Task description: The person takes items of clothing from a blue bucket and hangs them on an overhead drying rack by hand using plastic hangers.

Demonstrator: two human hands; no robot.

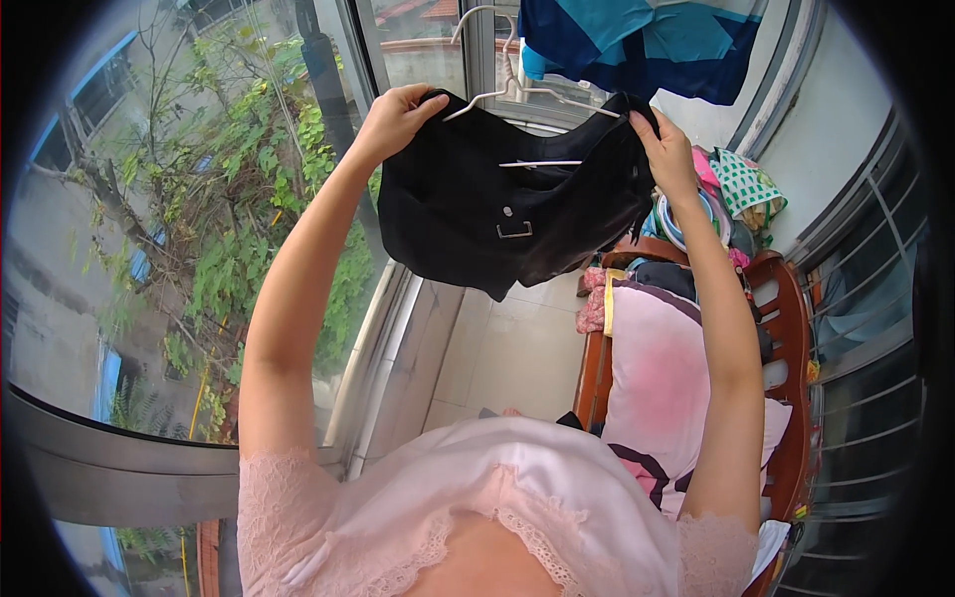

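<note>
Both my arms reach up and forward, holding a black garment that looks like shorts or a short skirt [448,214] spread by its upper edge. My left hand [400,117] pinches its left top corner. At the right top corner my right hand [665,149] grips the cloth with the fingers closed. A white hanger [510,88] sits inside the garment's opening, its lower bar showing across the dark inside. A small metal buckle [514,231] and a button are on the front. Fingers behind the cloth are hidden.
Blue and white clothing [642,45] hangs beyond. A second pale hanger hook [482,12] shows near it. Right, a wooden bench [791,328] bears a pink and white cushion [652,368] and piled cloths [748,189]. A window [343,328] stands left, over a tiled floor [507,348].
</note>
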